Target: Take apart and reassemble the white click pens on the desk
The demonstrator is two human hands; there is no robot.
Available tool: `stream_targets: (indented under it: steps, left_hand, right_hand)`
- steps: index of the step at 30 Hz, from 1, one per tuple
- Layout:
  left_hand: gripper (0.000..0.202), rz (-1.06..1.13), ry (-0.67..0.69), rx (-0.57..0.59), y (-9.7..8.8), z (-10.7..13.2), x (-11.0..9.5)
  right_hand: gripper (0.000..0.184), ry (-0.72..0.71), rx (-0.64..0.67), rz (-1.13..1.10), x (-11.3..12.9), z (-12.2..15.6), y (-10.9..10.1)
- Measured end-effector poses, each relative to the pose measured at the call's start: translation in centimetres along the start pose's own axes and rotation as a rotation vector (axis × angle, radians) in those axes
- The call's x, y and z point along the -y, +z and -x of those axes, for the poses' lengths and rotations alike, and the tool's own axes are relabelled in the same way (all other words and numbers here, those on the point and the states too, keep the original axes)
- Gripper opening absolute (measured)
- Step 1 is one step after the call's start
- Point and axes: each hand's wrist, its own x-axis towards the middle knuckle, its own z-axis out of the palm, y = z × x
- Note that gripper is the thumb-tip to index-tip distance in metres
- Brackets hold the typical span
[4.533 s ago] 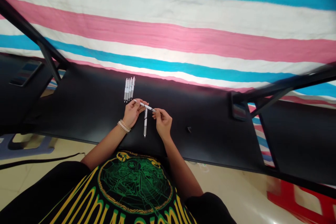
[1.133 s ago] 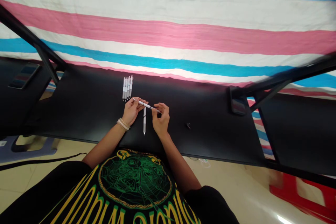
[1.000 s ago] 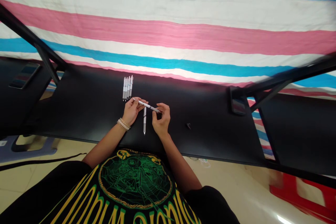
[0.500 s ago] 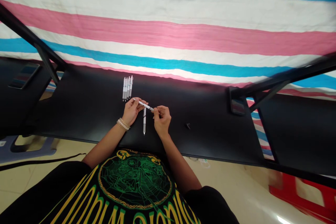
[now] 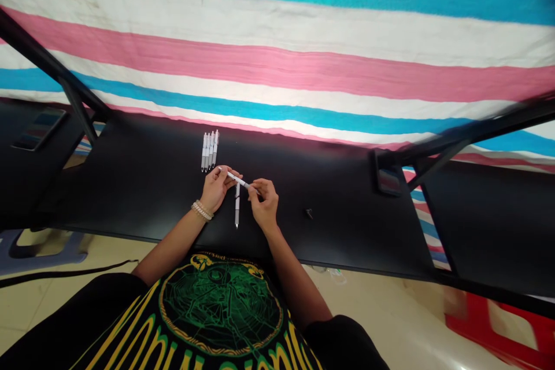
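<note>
A white pen is held slantwise between my two hands above the black table. My left hand pinches its upper left end, while my right hand has its fingers closed round the lower right end, hiding that tip. Just below the held pen lies a second white pen with a grey grip, its point toward me; the held pen overlaps its top end. Beyond my left hand, several white-and-grey pens lie side by side in a row.
A small dark object, too small to name, lies right of my right hand on the black table. Phones lie at far left and right. Black metal bars rise at both sides before a striped sheet. A red stool stands below right.
The view has shifted slightly, so everything sits a little lower in the picture. Both hands keep hold of the pen; my right fingers have moved slightly along its end.
</note>
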Motion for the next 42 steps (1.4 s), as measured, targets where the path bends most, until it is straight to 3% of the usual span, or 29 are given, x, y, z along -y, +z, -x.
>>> stream_targets:
  steps: [6, 11, 23, 27, 32, 38, 42]
  left_hand:
    - [0.035, 0.016, 0.002, -0.007, 0.1, 0.0, 0.0]
    - [0.036, 0.009, 0.004, 0.000, 0.1, 0.0, 0.1]
    - [0.033, 0.002, 0.012, 0.031, 0.0, 0.0, 0.0]
    - [0.024, 0.182, -0.053, 0.036, 0.2, 0.7, -0.9]
    - [0.032, 0.470, -0.261, 0.079, -0.4, 2.5, -3.0]
    - [0.018, 0.482, -0.355, 0.083, -1.7, 3.4, -4.4]
    - [0.032, 0.484, -0.337, 0.053, -2.3, 3.1, -5.3]
  right_hand:
    - [0.028, -0.014, -0.020, 0.031, -0.1, -0.1, -0.1]
    - [0.024, 0.043, 0.021, 0.027, -0.3, 0.0, -0.1]
    - [0.025, 0.011, 0.117, 0.119, -0.4, -0.2, -0.5]
    - [0.033, 0.004, 0.184, -0.013, 0.0, -0.2, -0.8]
    - [0.040, 0.005, 0.102, -0.183, -0.1, -0.6, -1.2]
    - [0.037, 0.030, 0.149, -0.116, -0.1, -0.6, -1.0]
    - [0.038, 0.042, 0.151, -0.103, 0.0, -0.6, -0.9]
